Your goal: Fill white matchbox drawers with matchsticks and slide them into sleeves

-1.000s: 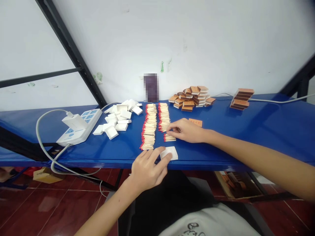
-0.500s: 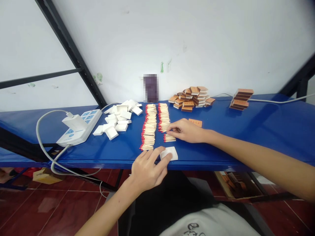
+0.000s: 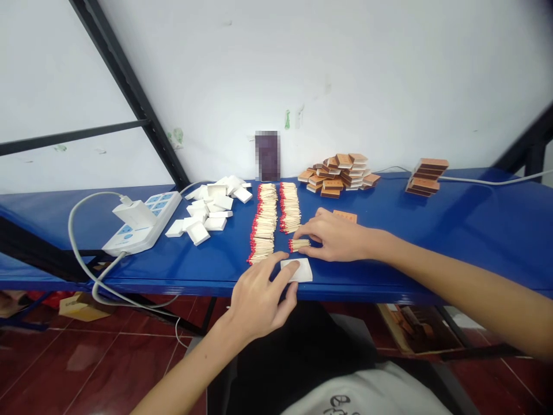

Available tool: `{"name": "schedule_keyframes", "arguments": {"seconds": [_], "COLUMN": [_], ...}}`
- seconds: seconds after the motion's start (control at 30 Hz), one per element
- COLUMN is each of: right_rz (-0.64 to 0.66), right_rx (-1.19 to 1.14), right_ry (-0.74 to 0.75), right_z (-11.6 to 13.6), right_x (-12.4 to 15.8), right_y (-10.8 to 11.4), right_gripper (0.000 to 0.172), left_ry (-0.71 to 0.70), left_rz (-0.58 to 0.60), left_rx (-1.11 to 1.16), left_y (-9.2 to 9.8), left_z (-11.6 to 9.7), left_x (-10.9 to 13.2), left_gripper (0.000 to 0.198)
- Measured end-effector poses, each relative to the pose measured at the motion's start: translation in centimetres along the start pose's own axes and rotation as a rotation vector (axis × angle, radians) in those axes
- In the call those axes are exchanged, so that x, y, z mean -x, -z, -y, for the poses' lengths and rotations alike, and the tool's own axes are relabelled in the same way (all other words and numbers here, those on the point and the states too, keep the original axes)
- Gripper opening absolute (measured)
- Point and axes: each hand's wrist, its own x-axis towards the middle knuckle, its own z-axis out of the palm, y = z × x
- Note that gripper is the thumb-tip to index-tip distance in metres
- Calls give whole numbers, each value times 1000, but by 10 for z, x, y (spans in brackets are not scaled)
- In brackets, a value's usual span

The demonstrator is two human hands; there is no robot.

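Note:
My left hand (image 3: 263,297) rests at the table's front edge, fingers apart, fingertips touching a white matchbox tray (image 3: 305,270). Just behind that tray, a small row of matches (image 3: 298,245) with red heads to the left lies between the thumb and fingers of my right hand (image 3: 334,235). Two longer rows of matches run away from me: a left row (image 3: 264,222) and a shorter right row (image 3: 290,206). Partly hidden behind my right hand, an orange matchbox sleeve (image 3: 345,217) lies flat.
White trays (image 3: 216,202) lie heaped on the left, beside a power strip (image 3: 147,225) with a plugged-in charger and cable. Matchboxes (image 3: 341,173) are piled at the back, with another stack (image 3: 427,177) farther right. A dark blurred object (image 3: 268,155) leans on the wall.
My right hand's thumb and fingers have spread around the small row of matches, the thumb moving toward me. The left hand stays at the tray. The view has shifted slightly.

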Motion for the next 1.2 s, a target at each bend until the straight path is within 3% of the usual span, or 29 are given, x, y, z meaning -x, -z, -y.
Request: {"name": "schedule_keyframes", "arguments": {"seconds": [0.2,0.33,0.53,0.67,0.87,1.2], "right_rz": [-35,32,-53,-43,64,341], "right_rx": [106,142,387,488,465,160], "right_ry": [-43,42,165,219,160,-52], "right_z": [4,5,7,12,17,19], "right_x": [4,4,3,4,5,-16], "right_y": [3,4,-5,-7,1,32], "right_gripper": [33,33,31,27,16,12], "left_ry": [52,52,26,21,10,30], "left_rz": [45,40,17,12,3,37], "left_rx": [75,77,87,89,82,113], "left_y": [3,4,4,4,4,6], "left_z": [0,0,0,0,0,1], "left_x": [-2,-3,-4,-4,-3,-2], "left_gripper": [33,32,30,29,26,29]}}
